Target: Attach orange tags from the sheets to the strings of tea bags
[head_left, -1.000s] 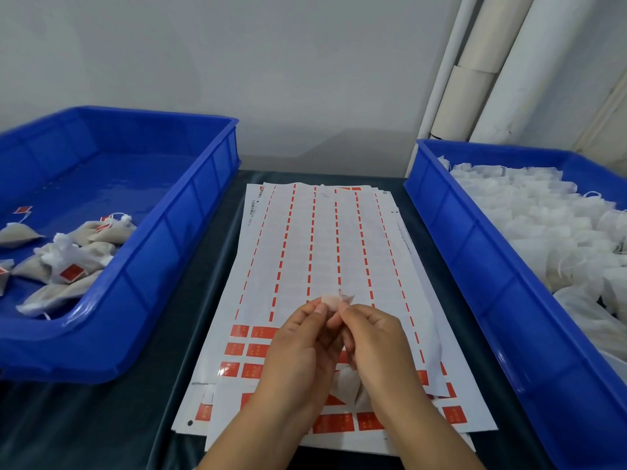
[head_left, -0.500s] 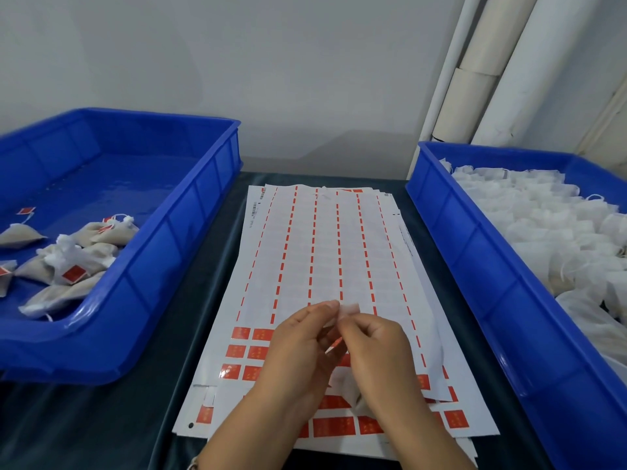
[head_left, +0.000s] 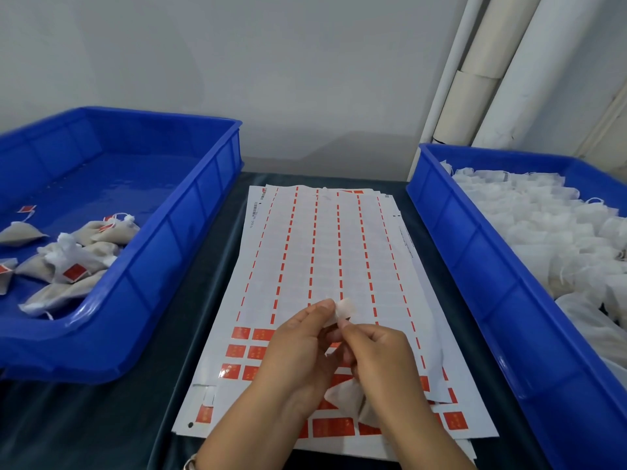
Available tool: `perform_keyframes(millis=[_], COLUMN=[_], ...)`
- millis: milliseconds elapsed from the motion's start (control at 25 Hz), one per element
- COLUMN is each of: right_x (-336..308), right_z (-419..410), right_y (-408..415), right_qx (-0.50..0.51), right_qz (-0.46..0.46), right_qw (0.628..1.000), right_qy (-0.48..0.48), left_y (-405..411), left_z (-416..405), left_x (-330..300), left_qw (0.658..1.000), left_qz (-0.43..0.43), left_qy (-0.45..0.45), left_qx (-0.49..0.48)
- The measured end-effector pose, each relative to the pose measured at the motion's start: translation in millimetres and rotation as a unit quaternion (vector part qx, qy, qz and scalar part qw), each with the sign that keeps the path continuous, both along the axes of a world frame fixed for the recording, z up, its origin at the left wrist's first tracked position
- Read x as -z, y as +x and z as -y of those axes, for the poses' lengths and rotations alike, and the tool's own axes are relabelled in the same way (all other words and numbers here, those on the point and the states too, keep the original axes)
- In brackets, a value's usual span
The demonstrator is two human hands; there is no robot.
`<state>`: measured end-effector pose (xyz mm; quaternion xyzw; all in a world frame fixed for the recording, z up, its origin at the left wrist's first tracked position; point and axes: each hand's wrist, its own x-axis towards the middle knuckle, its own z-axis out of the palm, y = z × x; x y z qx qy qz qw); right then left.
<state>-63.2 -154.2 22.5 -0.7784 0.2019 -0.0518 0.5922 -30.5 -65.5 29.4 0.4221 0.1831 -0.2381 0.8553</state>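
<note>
- Both my hands meet at six o'clock: left hand (head_left: 298, 347) pinches the tag (head_left: 345, 308); right hand (head_left: 376, 357) pinches beneath it.
- Tea bag (head_left: 346, 396) dangles below; I'd fold the tag squarely over the string, pressing firmly.

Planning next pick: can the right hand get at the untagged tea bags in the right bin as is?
Probably not yet: the right hand is pinching the tag. The right bin is open-topped and unobstructed.

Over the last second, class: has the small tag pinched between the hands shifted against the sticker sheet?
Cannot tell. The tag sits near the same red dashed column on the sheet, just above the full orange rows; any shift is slight.
</note>
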Motion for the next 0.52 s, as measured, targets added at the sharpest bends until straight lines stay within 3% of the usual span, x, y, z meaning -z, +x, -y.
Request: perform_keyframes(millis=[200,320,440,520], right_x=[-2,-6,-13,-17], right_z=[1,3,10,14], right_y=[-2,-2,-5,-7], right_qx=[0.052,0.040,-0.004,-0.038], right_qz=[0.038,0.014,-0.017,-0.020], right_qw=[0.998,0.999,0.992,0.974], right_qy=[-0.015,0.009,0.126,0.223], left_y=[0,1,2,2], left_z=[-5,-16,-26,-28], left_x=[1,1,3,8], left_qw=[1.000,0.997,0.991,0.991], left_qz=[0.003,0.019,0.034,0.067], left_qy=[-0.002,-0.044,-0.100,-0.056], left_qx=[0.018,0.053,0.077,0.099])
